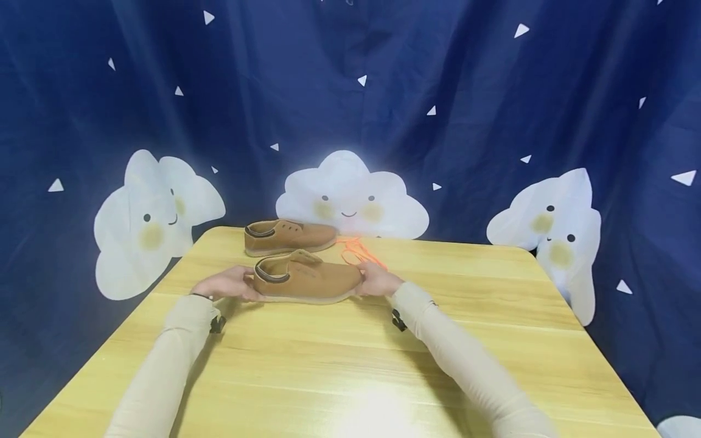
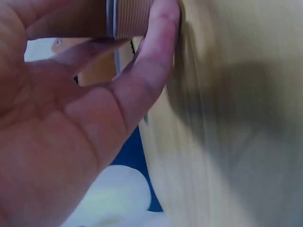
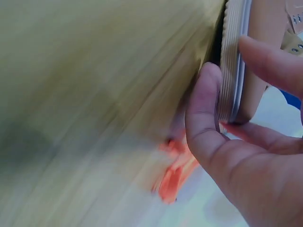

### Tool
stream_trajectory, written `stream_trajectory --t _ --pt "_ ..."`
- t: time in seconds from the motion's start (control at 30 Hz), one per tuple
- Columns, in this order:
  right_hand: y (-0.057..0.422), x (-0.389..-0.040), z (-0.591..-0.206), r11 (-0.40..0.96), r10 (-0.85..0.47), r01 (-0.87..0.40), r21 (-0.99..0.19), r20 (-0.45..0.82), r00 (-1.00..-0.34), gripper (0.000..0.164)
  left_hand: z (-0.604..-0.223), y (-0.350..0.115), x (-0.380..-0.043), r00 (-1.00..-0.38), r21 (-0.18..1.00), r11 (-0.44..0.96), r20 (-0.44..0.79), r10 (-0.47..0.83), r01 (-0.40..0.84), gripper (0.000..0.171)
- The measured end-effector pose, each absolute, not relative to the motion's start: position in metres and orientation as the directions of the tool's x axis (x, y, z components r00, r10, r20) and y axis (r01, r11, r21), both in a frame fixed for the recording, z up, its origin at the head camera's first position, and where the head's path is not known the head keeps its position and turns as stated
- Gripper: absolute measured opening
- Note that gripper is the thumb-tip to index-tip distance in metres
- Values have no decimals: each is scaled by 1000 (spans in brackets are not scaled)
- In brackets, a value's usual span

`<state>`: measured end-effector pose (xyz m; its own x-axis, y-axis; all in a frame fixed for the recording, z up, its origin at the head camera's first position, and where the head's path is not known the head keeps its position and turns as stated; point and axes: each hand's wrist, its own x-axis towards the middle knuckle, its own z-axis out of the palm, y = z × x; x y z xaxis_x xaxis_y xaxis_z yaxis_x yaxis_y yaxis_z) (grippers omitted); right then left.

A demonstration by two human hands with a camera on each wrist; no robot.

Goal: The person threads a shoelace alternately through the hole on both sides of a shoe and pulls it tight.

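Both hands hold a tan lace-up shoe (image 1: 312,283) without laces, one at each end, close over the table. My left hand (image 1: 230,283) grips the heel; in the left wrist view a finger (image 2: 147,71) reaches under the ribbed sole (image 2: 132,19). At the toe, my right hand (image 1: 378,281) pinches the shoe, its thumb on the side and a finger under the sole (image 3: 230,61) in the right wrist view. A second tan shoe (image 1: 296,237) stands just behind, toe also to the right. Orange shoelaces (image 1: 358,250) lie beside the toes, partly behind the right hand.
The wooden table (image 1: 306,365) reaches toward a dark blue curtain (image 1: 350,109) printed with white clouds and triangles. Its back edge runs close behind the rear shoe. Dark bands with small devices (image 1: 398,320) sit at both wrists.
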<state>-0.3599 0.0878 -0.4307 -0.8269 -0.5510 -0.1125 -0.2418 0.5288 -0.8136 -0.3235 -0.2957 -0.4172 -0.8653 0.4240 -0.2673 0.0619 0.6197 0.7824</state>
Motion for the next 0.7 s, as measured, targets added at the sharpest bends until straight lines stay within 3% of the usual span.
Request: stream_trajectory --t 0.1,0.3,0.43,0.7 --pt "104 -350 -428 547 -586 -279 -789 -122 -801 59 -414 -286 -321 -850 755 646 -262 457 115 47" --pt "135 -329 -423 538 -654 -365 -759 -103 -750 43 -410 -266 -316 -769 730 641 -263 582 237 27" --pt "154 -314 -424 545 -661 -390 -742 -94 -745 43 -410 -252 -314 -735 718 635 -261 626 285 30" --pt "186 -283 -420 575 -638 -404 -712 -81 -766 45 -416 -227 -306 -735 647 666 -234 636 371 46"
